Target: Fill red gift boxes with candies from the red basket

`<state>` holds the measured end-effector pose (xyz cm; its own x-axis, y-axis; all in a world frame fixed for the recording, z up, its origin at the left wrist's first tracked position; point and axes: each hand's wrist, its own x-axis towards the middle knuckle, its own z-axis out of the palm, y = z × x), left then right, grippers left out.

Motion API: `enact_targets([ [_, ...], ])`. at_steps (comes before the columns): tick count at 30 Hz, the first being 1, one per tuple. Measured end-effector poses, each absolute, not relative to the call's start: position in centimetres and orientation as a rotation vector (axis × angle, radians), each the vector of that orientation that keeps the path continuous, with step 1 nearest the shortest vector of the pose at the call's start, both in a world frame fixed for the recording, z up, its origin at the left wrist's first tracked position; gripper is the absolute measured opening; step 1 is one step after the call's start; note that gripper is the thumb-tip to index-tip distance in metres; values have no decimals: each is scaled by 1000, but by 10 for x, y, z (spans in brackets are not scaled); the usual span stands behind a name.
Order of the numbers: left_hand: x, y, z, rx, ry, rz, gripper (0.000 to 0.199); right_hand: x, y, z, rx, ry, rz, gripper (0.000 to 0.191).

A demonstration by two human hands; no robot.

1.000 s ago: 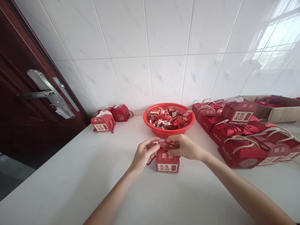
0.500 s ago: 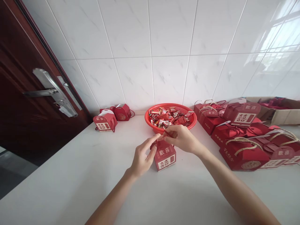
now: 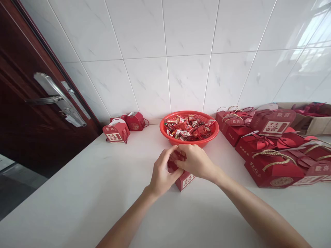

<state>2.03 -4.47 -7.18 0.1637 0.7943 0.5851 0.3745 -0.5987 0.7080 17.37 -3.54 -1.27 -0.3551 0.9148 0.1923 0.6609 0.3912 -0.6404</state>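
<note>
A small red gift box (image 3: 184,180) with a white printed label stands on the white table, partly covered by both hands. My left hand (image 3: 165,168) curves around the left side of its top, fingers closed in on the upper flaps. From the right, my right hand (image 3: 195,160) bends over the same top, its fingers curled against the flaps and meeting the left fingertips. Just behind the hands sits a red plastic basket (image 3: 214,135) filled with wrapped candies (image 3: 190,127). The exact grip of the fingertips is hidden.
Several red gift boxes (image 3: 274,168), some with rope handles, are piled on the right. Behind them is a cardboard box (image 3: 319,124) with red items. A few finished-looking boxes (image 3: 116,131) stand at the back left, near a dark door (image 3: 23,69). A tiled wall (image 3: 144,82) rises behind.
My right hand has come down over the box top and my left hand has closed in around it, covering more of the front. The view has shifted slightly.
</note>
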Motion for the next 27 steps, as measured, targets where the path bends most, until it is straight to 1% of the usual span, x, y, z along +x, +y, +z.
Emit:
enact_targets([
  [1,21,-45,-73,2048,1126,1406,47,173,-36,-13,-1350,-2138,619,16],
  [4,22,-47,-74,2056,1181,1396,42,175,-35,-12,-1353,-2106,600,16],
  [10,20,-47,-79,2093,1315,1493,39,183,-33,-7,-1399,-2025,473,16],
  [13,19,-44,-84,2093,1350,1501,28,186,-33,-4,-1402,-2006,408,16],
  [16,19,-41,-89,2085,1385,1415,18,187,-34,-2,-1454,-2024,338,16],
  [21,19,-38,-94,2031,1377,1255,22,188,-35,0,-1544,-2073,315,22],
  [27,19,-35,-99,2025,1323,1266,25,190,-35,4,-1560,-2041,347,21],
])
